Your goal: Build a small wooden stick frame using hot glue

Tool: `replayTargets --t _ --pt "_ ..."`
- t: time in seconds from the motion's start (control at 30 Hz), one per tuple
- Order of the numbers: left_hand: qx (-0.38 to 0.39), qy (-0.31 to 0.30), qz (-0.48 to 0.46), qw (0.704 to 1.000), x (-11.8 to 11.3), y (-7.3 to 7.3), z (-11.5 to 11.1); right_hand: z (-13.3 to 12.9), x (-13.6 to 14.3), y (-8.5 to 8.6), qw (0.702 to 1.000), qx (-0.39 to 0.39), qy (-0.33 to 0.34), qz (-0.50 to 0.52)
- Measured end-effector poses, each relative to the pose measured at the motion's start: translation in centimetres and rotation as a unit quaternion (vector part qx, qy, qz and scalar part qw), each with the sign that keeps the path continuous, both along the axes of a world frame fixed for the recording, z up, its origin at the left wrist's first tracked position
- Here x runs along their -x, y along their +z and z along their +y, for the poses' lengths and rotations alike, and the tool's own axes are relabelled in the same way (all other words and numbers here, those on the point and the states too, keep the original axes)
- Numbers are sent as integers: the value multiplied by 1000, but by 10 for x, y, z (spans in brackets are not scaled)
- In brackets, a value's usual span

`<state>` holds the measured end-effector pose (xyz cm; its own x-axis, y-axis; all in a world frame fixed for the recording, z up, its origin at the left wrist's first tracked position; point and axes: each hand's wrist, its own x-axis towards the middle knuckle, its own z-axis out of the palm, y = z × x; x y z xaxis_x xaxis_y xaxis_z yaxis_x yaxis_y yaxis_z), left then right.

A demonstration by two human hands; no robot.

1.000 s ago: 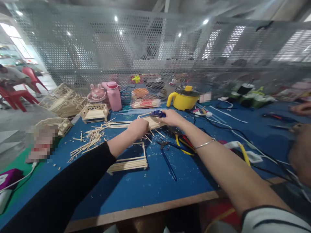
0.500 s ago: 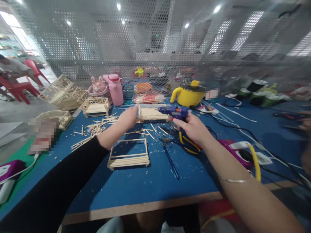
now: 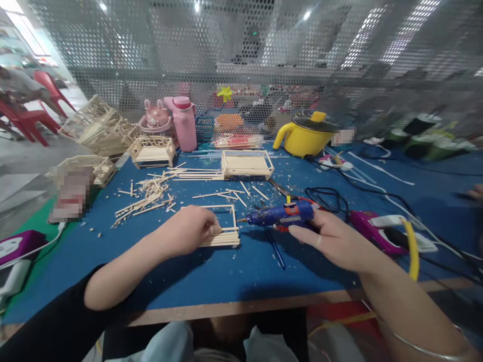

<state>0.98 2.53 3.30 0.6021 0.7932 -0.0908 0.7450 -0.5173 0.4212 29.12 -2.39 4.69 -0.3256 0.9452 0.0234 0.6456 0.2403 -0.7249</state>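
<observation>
Closed fingers of my left hand point(image 3: 194, 227) rest at the small wooden stick frame point(image 3: 226, 239) near the table's front; whether they pinch the frame or a stick is hidden. My right hand point(image 3: 334, 236) is wrapped round a blue glue gun point(image 3: 281, 215), whose tip points left, close to the frame's right side. Behind them a finished-looking wooden bed-like piece point(image 3: 247, 165) stands on the blue table. Blue-handled pliers point(image 3: 277, 250) lie partly hidden beneath the glue gun. Loose sticks point(image 3: 151, 193) are piled to the left of the frame.
A yellow pot point(image 3: 306, 138), a pink bottle point(image 3: 184, 125) and more wooden pieces point(image 3: 153, 151) stand at the back. Black cables and a purple power strip point(image 3: 372, 231) lie on the right. A phone point(image 3: 71, 193) is at the left. Another person's hand point(image 3: 476, 193) shows at the far right.
Both my hands have moved from the bed-like piece at the back to the frame near the front, the right one carrying the glue gun. The view has shifted slightly.
</observation>
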Motion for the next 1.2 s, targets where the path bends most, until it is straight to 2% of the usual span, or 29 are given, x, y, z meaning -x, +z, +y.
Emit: replayTargets --t 0.1,0.2,0.27,0.3,0.37,0.47,0.57,0.7,0.8,1.03,1.2 --pt "-53 73 -90 992 8 9 -6 -1 -2 3 1000 0 -4 -11" --pt "-160 182 -204 949 26 12 -29 1 -1 4 999 11 3 -33" --pt "-243 269 -261 895 39 3 -50 3 2 5 998 13 20 -54" --pt "-260 307 -273 874 46 -6 -61 5 3 6 997 11 27 -67" --pt "-264 339 -311 848 55 -27 -78 7 6 9 995 7 31 -91" --pt "-250 319 -328 853 59 -57 -92 10 9 13 993 4 37 -116" --pt "-238 313 -356 848 57 -67 -95 12 10 15 991 3 37 -127" --pt "-231 343 -393 821 54 -63 -96 13 11 15 990 1 27 -139" --pt "-213 352 -400 819 56 -62 -97 13 13 16 989 -2 18 -149" --pt "-192 324 -367 851 59 -62 -95 13 16 20 987 -4 26 -156" --pt "-173 331 -344 861 56 -59 -96 14 14 20 986 -6 20 -166"
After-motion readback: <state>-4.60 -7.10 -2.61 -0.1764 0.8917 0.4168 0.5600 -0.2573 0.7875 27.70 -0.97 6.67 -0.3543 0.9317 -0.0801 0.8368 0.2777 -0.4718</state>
